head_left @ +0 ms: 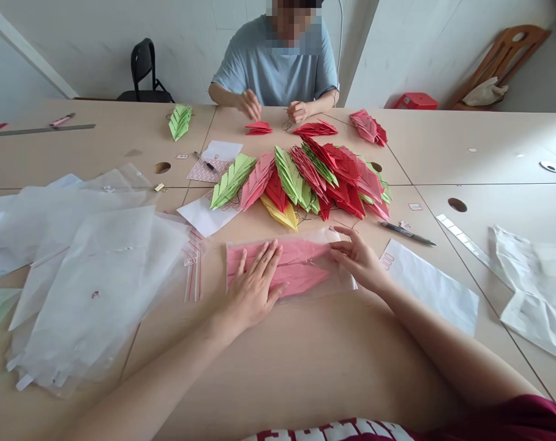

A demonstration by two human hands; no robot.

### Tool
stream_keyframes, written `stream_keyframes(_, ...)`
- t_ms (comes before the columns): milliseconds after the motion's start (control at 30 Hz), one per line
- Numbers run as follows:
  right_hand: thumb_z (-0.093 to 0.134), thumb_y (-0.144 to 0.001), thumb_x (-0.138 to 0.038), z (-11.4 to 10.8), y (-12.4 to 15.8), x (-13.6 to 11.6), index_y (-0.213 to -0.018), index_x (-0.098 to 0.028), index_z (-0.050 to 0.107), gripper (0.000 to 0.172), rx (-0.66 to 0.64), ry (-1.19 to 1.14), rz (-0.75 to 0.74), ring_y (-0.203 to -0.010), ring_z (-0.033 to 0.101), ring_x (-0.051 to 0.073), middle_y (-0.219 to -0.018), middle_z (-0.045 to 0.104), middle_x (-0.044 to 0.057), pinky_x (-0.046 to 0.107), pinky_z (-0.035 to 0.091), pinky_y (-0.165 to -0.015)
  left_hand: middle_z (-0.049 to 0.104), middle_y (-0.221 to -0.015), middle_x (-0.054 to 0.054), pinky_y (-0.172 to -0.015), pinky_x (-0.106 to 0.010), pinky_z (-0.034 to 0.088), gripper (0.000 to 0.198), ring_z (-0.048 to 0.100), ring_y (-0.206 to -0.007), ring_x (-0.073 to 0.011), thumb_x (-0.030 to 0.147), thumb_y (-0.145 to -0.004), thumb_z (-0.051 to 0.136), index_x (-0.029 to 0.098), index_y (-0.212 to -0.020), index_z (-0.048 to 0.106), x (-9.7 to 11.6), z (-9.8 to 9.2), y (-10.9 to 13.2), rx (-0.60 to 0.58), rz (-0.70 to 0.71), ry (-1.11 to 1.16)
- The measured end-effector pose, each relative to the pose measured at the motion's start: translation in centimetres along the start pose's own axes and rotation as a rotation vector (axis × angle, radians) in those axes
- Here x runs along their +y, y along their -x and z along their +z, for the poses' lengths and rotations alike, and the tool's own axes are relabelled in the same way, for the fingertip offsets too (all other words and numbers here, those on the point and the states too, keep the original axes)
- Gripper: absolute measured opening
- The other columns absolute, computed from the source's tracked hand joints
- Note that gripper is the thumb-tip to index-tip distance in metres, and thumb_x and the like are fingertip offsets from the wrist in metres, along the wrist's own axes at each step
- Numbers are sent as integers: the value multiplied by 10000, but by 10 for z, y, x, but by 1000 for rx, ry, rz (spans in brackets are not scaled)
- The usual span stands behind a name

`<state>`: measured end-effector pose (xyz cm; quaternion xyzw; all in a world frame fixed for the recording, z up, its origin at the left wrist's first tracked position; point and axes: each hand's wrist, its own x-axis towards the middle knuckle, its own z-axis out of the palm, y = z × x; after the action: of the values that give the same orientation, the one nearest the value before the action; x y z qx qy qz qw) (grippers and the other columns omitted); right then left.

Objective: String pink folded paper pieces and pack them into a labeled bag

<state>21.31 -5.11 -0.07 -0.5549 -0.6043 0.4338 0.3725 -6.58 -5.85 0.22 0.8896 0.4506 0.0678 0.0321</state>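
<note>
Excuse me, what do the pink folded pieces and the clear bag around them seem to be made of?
The pink folded pieces look like thin matte paper, given their crisp creases. The clear bag seems to be thin, glossy plastic film: the pink shows through it under a soft sheen.

The pale wood counter (489,147) was made of joined panels, with round holes (457,205) cut through them. A heap of folded paper pieces (300,180) in red, pink, green and yellow lay near its middle, with a small green stack (180,120) off to the left. Closer in lay a bag of pink folds (278,266), beside a pile of clear plastic bags (85,275). A steel ruler (39,130), a craft knife (62,120), a pen (406,233) and a white envelope (429,288) lay around them.
</note>
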Motion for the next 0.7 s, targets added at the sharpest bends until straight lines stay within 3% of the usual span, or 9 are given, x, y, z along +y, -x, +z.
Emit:
stream_keyframes(267,533,-906,-364,-1,-1,2,-1391,-256,323,540,-6,49,-20,-902,691,199,-1098,690,89,397,573,-813,178,-1577,-79,-1176,-555,109,660,171,-1460,-249,463,-968,336,215,-1517,66,2,-1,-3,-10,-1,7)
stream_keyframes(367,502,-921,-384,-2,2,-7,-1423,-250,290,561,135,227,-115,-905,678,233,-1197,649,123,428,597,-726,180,-1580,-59,-1164,-575,133,621,184,-1456,-266,461,-965,358,278,-1511,125,2,-2,-5,-7,0,14)
stream_keyframes(433,476,-936,-356,3,7,-19,-1471,-255,231,597,223,409,-250,-1098,611,276,-1321,572,131,481,574,-819,178,-1582,-44,-1153,-593,150,600,183,-1455,-278,472,-961,365,315,-1502,157,2,-3,-6,-12,-3,21)
stream_keyframes(500,452,-951,-318,15,12,-32,-1514,-256,137,648,146,555,-395,-1290,473,285,-1409,498,116,529,481,-989,185,-1581,-41,-1143,-606,164,601,182,-1454,-291,495,-954,372,325,-1497,177,1,-3,-7,-17,0,30)
stream_keyframes(600,447,-954,-362,46,18,-44,-1533,-205,-6,751,-88,664,-561,-1394,338,290,-1514,345,138,542,375,-1098,217,-1573,-50,-1140,-611,177,618,187,-1451,-303,510,-939,396,310,-1494,209,0,-2,-7,-9,3,42)
stream_keyframes(700,454,-936,-471,77,17,-42,-1516,-152,-125,879,-218,688,-615,-1451,189,285,-1565,197,155,532,279,-1160,235,-1566,-63,-1150,-594,184,630,186,-1451,-303,471,-928,435,270,-1493,240,-1,1,-7,-4,12,35)
